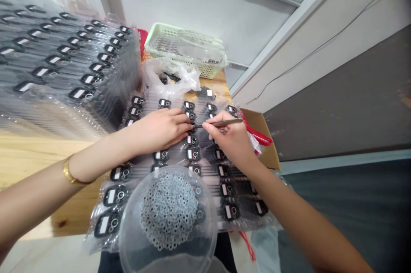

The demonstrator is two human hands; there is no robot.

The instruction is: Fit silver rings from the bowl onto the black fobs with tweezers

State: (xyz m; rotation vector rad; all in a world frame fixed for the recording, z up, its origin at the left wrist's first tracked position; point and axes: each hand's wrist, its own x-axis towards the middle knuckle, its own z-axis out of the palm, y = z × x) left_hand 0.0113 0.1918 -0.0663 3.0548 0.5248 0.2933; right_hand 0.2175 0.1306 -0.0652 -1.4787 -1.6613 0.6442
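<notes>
A clear plastic tray (205, 196) holding several small black parts (193, 153) with white labels lies on the wooden table in front of me. My left hand (163, 129) rests palm down on the tray with its fingers together, pressing near one black part. My right hand (231, 138) pinches metal tweezers (221, 123), whose tip points left and meets the fingertips of my left hand. A round clear bowl (168, 226) full of small metal rings (168, 211) sits nearest to me.
Tall stacks of filled trays (70, 63) stand at the left. A pale green basket (180, 48) and a crumpled plastic bag (170, 78) sit at the back. A cardboard box (266, 140) with red bags is at the right, off the table edge.
</notes>
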